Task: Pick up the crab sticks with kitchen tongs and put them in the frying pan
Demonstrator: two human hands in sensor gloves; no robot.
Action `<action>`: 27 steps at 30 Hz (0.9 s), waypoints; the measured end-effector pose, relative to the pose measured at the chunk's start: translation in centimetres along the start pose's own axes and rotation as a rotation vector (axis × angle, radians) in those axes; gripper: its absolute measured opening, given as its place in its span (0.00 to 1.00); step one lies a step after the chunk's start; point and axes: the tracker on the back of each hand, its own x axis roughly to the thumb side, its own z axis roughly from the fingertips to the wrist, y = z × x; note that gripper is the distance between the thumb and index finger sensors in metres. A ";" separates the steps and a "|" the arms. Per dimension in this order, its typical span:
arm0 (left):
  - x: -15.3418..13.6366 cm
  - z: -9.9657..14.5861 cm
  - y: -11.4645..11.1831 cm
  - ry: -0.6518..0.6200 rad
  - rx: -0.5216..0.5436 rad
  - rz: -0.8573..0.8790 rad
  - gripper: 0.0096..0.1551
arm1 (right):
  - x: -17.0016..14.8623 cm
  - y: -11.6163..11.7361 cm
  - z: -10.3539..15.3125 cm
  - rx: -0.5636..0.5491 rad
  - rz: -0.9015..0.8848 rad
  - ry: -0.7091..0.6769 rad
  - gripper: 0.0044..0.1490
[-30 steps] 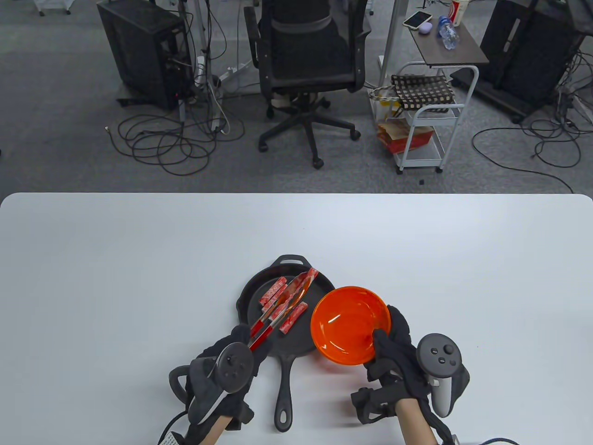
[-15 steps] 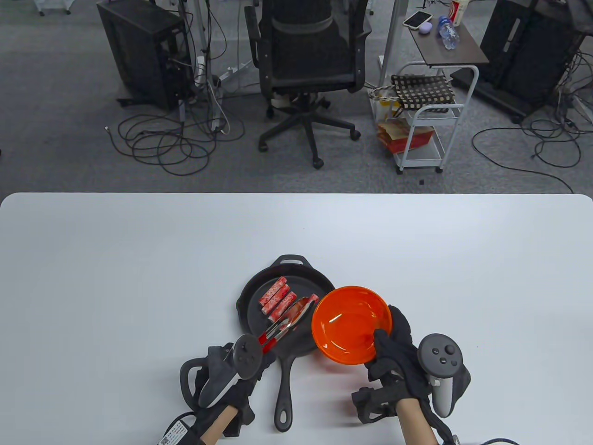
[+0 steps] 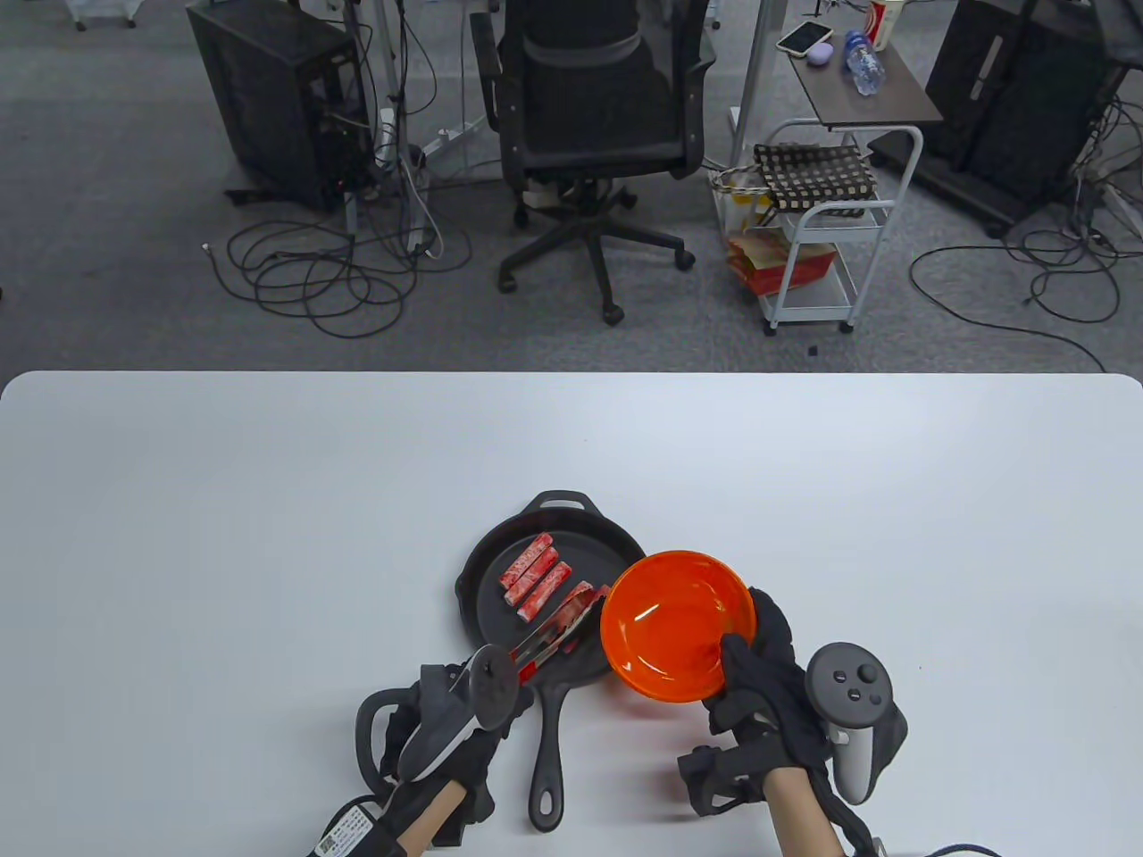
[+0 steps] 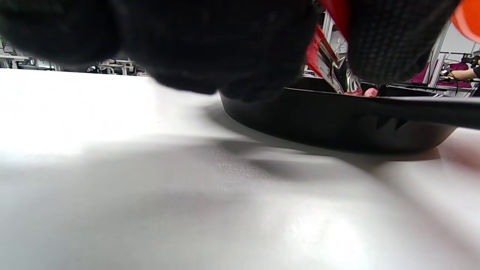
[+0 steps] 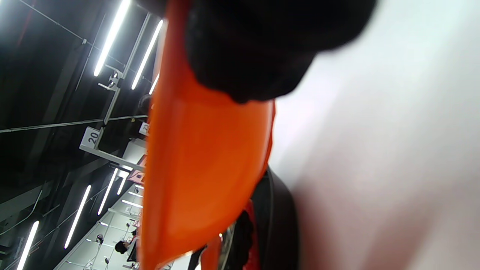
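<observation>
- Left hand [image 3: 446,741] in black sensor glove gripped the red-handled metal kitchen tongs [image 3: 549,636]; fingers curled round the handles, tips low over the pan.
- Black cast-iron frying pan [image 3: 487,553] held 4 red-and-white crab sticks [image 3: 536,576]; 1 lay at the tong tips, grip there unclear.
- Translucent orange plastic bowl [image 3: 676,625] looked empty, so transfer judged nearly done.
- Right hand [image 3: 768,696] pinched the bowl rim, tilted over the pan edge.
- Left wrist view showed only the pan wall; stick count came from the table view.
</observation>
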 end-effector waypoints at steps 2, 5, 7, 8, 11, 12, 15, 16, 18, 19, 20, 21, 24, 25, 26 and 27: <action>0.0 0.0 -0.1 0.000 -0.004 -0.005 0.44 | 0.0 0.0 0.0 0.001 0.000 0.000 0.39; 0.1 -0.1 -0.2 0.000 -0.010 -0.014 0.44 | 0.0 0.0 0.0 0.001 0.000 0.000 0.39; 0.1 -0.1 -0.3 0.001 -0.013 -0.023 0.44 | 0.0 0.0 0.0 0.001 0.000 0.000 0.39; 0.1 -0.1 -0.3 0.001 -0.013 -0.022 0.44 | 0.0 0.0 0.0 0.001 0.000 0.000 0.39; 0.2 -0.1 -0.3 0.003 -0.014 -0.021 0.44 | 0.0 0.0 0.0 0.002 -0.001 0.000 0.39; 0.2 -0.1 -0.3 0.002 -0.014 -0.023 0.44 | 0.0 0.0 0.0 0.002 0.000 0.000 0.39; 0.1 -0.1 -0.4 0.001 -0.009 -0.017 0.45 | 0.0 0.0 0.0 0.003 0.000 -0.001 0.39; 0.1 -0.1 -0.4 0.002 -0.006 -0.017 0.45 | 0.0 0.0 0.0 0.003 0.001 -0.001 0.39; -0.1 -0.2 -0.3 0.004 0.001 -0.006 0.45 | 0.0 0.0 0.0 0.003 0.000 -0.002 0.39; -0.2 -0.1 -0.2 0.005 0.005 0.000 0.46 | 0.0 0.0 0.0 0.002 -0.001 -0.002 0.39; -0.3 -0.1 -0.1 0.007 0.010 0.008 0.46 | 0.0 0.0 0.0 0.002 -0.002 -0.001 0.39; -0.4 -0.1 0.0 0.009 0.016 0.019 0.46 | 0.0 0.0 0.0 0.001 -0.003 -0.001 0.39; -0.9 0.1 0.4 0.018 0.042 0.044 0.49 | 0.0 0.0 0.0 -0.001 -0.007 0.001 0.39; -1.1 0.1 0.5 0.025 0.054 0.054 0.50 | 0.0 0.0 0.0 -0.001 -0.007 0.000 0.39; -1.2 0.2 0.6 0.028 0.063 0.060 0.51 | 0.0 0.0 0.0 -0.001 -0.007 0.000 0.39; -1.4 0.2 0.6 0.033 0.073 0.068 0.52 | 0.0 -0.1 0.0 -0.006 -0.014 0.004 0.39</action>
